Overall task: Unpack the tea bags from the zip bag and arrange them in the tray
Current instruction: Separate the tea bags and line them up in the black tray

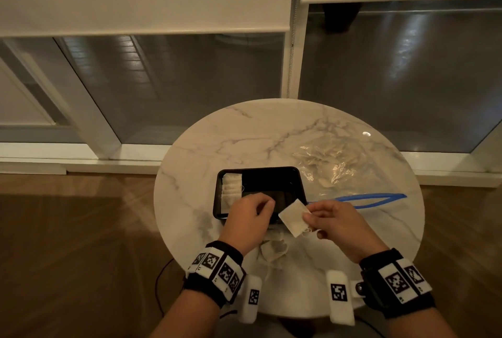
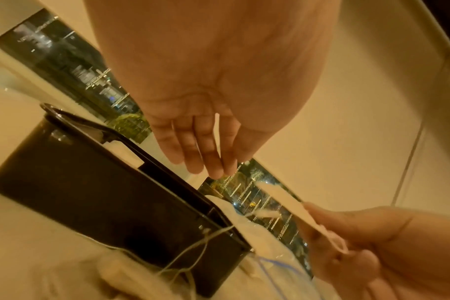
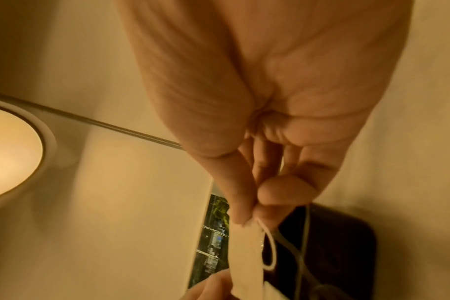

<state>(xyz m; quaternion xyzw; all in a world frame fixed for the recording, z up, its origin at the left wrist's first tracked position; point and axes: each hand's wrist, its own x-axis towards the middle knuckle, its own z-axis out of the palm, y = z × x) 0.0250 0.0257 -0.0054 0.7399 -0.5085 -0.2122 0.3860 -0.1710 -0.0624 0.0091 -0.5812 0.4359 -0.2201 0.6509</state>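
Two hands over the tray's (image 1: pixel 300 182) near edge: right hand (image 1: pixel 335 222) pinching a tea bag (image 1: pixel 293 217), left hand (image 1: pixel 248 218) loose, grip empty. Zip bag (image 1: pixel 339 163) lies far right on the desk (image 1: pixel 217 133); loose tea bags (image 1: pixel 273 252) crowd the near edge.

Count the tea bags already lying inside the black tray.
2, stacked end to end along the left wall of the tray: far tea bag, near tea bag. The left hand may hide more.
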